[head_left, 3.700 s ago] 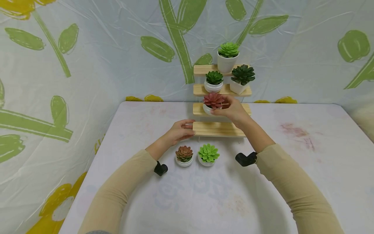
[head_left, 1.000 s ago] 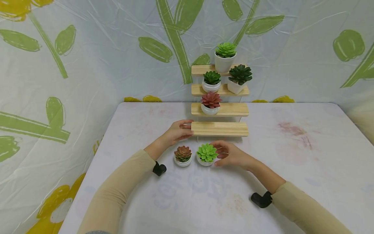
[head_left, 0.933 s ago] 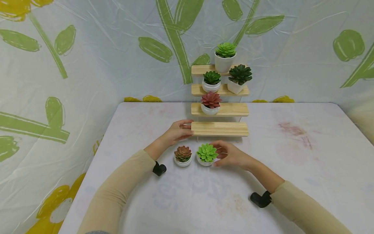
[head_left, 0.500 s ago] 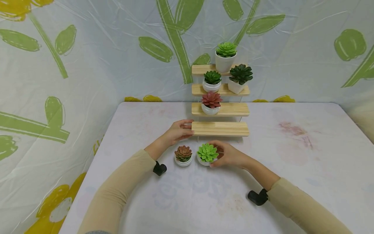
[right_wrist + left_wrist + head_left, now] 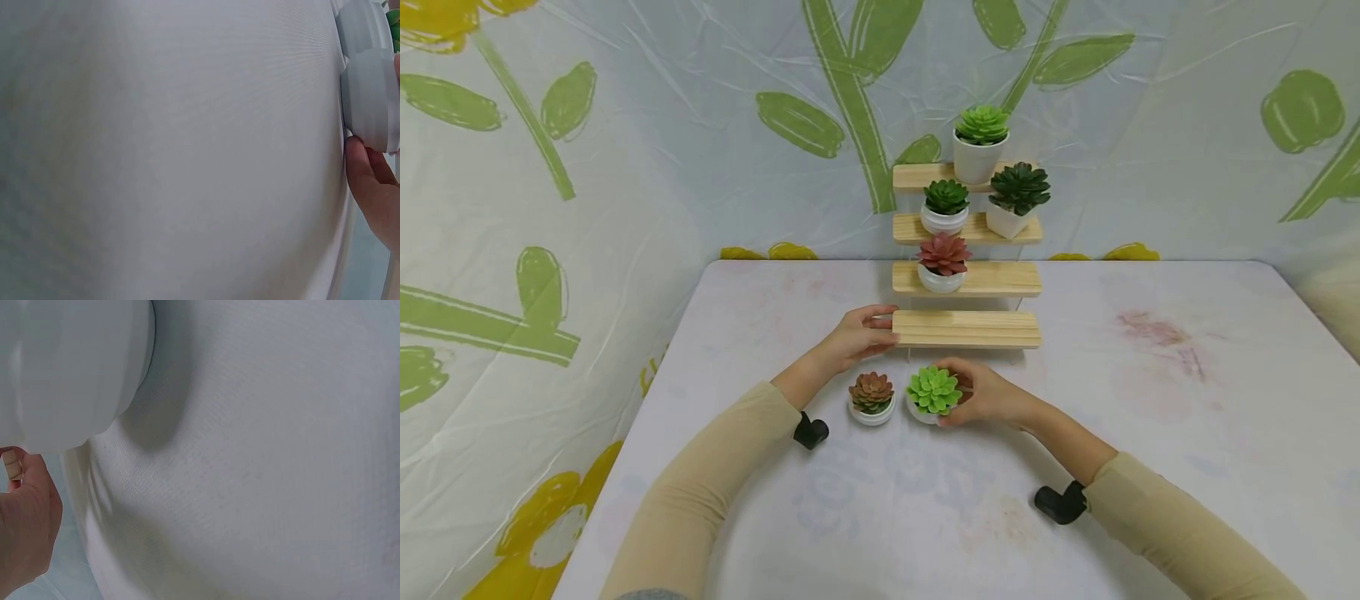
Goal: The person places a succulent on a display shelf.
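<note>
A bright green succulent (image 5: pixel 934 390) in a white pot (image 5: pixel 369 103) stands on the table in front of a tiered wooden plant stand (image 5: pixel 966 330). My right hand (image 5: pixel 988 396) holds this pot from its right side, thumb in front and fingers behind. My left hand (image 5: pixel 853 340) grips the left end of the stand's lowest shelf. Just left of the green plant sits a brown succulent (image 5: pixel 872 393) in a white ringed pot; that pot (image 5: pixel 69 375) looms large in the left wrist view. A red succulent (image 5: pixel 943 254) rests on the shelf above the lowest.
Higher on the stand are a small green succulent (image 5: pixel 946 197), a dark green one (image 5: pixel 1020 189) and, at the top, a light green one (image 5: pixel 981 127). The white-covered table (image 5: pixel 1150 400) backs onto a flower-printed sheet (image 5: pixel 662 167).
My right hand has left the red succulent on the shelf, come down to the bright green one, and closed its fingers on that pot. My left hand has stayed on the stand.
</note>
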`<state>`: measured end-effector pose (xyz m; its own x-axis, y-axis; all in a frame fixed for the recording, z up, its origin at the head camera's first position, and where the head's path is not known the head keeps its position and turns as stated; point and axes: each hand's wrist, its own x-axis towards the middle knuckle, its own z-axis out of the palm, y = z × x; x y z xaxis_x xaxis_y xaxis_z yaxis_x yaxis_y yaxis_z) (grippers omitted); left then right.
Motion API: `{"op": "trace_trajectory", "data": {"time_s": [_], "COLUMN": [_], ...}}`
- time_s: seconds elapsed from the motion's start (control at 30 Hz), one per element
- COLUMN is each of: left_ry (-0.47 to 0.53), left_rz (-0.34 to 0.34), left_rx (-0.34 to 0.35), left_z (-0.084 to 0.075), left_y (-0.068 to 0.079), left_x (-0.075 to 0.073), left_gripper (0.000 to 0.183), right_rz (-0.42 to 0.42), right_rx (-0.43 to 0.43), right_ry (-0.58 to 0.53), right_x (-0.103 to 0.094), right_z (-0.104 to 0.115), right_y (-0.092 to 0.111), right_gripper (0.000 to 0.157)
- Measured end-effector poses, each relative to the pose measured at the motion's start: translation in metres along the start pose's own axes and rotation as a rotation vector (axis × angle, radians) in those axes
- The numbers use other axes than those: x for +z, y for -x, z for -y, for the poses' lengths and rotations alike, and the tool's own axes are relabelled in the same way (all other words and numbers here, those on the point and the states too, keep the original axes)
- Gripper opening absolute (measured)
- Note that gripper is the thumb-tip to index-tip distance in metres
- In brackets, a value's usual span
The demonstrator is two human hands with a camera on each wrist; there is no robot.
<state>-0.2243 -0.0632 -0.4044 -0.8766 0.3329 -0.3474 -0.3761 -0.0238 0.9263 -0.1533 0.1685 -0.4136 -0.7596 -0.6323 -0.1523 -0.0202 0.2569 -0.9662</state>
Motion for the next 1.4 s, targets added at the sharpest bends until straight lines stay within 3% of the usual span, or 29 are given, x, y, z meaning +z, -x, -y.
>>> {"op": "trace_trajectory", "data": {"time_s": [1.4], "left_ry": [-0.024], "left_rz": [-0.018], "left_rx": [-0.020], "left_z": [-0.003], "left_y": [0.002], "left_x": [0.002], "left_gripper": [0.055], "right_rz": [-0.094], "right_rx": [0.012], "right_ry": [0.035], "right_x": [-0.012], "right_z": [0.015], "right_y": [0.011], "right_gripper": [0.064]}}
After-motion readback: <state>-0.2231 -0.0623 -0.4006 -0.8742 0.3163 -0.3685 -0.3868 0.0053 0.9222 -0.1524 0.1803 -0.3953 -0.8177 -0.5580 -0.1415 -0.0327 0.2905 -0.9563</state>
